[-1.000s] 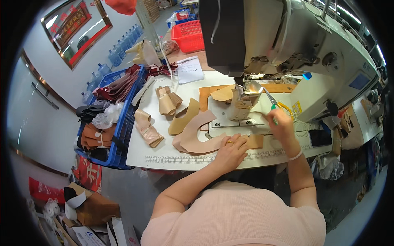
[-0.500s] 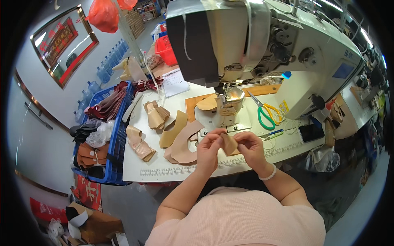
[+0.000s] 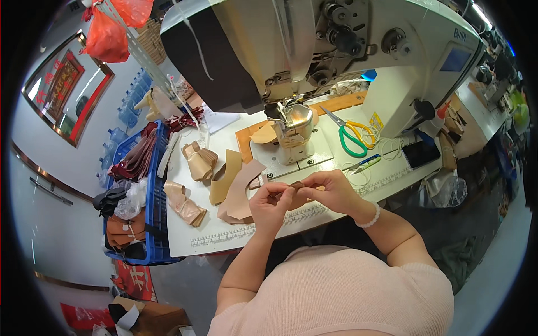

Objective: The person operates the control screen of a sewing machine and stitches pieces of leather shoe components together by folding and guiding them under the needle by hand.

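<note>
Both hands meet over the table's front edge, in front of a post-bed sewing machine (image 3: 302,143). My left hand (image 3: 269,203) and my right hand (image 3: 335,192) pinch a small tan leather-like piece (image 3: 295,199) between thumbs and fingertips. A brown edge of it shows on top; the fingers hide much of the rest. Left of my left hand lie a curved pinkish-beige cut piece (image 3: 241,190) and a yellowish-tan one (image 3: 225,176). A tan piece (image 3: 263,134) rests by the machine's post.
Scissors (image 3: 354,143) with green and yellow handles, a thin green-handled tool (image 3: 367,161) and a black phone (image 3: 421,154) lie to the right. Bundled tan pieces (image 3: 199,161) sit at left. Beside the table stands a blue crate (image 3: 159,207) of materials. A ruler strip (image 3: 224,234) edges the table.
My view has shifted, moving the machine up and left in the picture. The held piece has turned from showing its broad tan face to showing a brown edge; both hands still grip it.
</note>
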Action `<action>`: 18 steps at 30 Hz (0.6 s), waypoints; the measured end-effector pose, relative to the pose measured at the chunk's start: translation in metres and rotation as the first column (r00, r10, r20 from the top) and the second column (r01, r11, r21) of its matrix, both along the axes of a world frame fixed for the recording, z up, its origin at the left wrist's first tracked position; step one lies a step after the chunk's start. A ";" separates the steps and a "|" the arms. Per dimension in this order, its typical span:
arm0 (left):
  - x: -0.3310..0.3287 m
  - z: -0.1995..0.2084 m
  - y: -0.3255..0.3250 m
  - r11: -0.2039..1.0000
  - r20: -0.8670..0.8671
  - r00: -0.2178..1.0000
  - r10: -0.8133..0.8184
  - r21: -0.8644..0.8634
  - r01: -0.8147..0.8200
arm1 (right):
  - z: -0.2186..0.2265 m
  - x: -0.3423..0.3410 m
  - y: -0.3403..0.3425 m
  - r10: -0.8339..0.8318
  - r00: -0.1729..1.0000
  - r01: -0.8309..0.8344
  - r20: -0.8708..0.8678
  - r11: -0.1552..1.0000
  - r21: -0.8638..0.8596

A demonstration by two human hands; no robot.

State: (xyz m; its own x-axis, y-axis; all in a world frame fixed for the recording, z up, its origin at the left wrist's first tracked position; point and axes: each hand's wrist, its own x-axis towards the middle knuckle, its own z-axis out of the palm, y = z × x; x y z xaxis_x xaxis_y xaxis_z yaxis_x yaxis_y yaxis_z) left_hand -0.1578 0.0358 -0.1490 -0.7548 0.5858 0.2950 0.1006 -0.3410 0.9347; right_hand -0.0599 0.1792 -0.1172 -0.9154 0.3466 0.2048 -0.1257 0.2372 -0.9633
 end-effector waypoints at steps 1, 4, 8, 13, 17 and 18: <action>0.000 0.000 0.000 1.000 0.028 1.000 0.002 -0.021 -0.001 | 0.001 0.000 -0.001 -0.008 1.000 0.008 0.020 1.000 0.010; -0.003 -0.004 0.000 0.999 0.031 0.999 0.022 -0.038 -0.021 | -0.005 -0.004 0.000 0.000 0.999 0.003 0.052 0.999 -0.046; 0.000 -0.001 0.009 0.989 0.017 0.990 0.139 -0.057 -0.138 | -0.014 -0.009 0.000 0.008 1.000 -0.003 0.030 0.987 -0.160; -0.014 0.006 0.012 0.991 0.129 0.987 -0.093 -0.079 0.104 | -0.023 -0.017 0.003 0.003 0.999 -0.020 -0.041 0.911 -0.413; -0.041 0.029 0.028 0.980 0.029 0.995 -0.097 -0.172 0.100 | -0.008 -0.014 0.007 -0.147 0.984 0.124 -0.100 0.971 -0.205; -0.051 0.038 0.037 0.978 0.162 0.978 -0.133 -0.141 0.157 | -0.010 -0.012 0.012 -0.187 0.970 0.166 -0.153 0.976 -0.141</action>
State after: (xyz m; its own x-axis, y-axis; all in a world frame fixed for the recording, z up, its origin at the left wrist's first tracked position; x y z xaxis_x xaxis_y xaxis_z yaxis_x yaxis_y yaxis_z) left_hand -0.2083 0.0723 -0.1115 -0.6874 0.7215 0.0836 -0.0854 -0.1946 0.9772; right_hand -0.0718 0.1908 -0.1273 -0.7949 0.5321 0.2915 -0.2518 0.1478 -0.9564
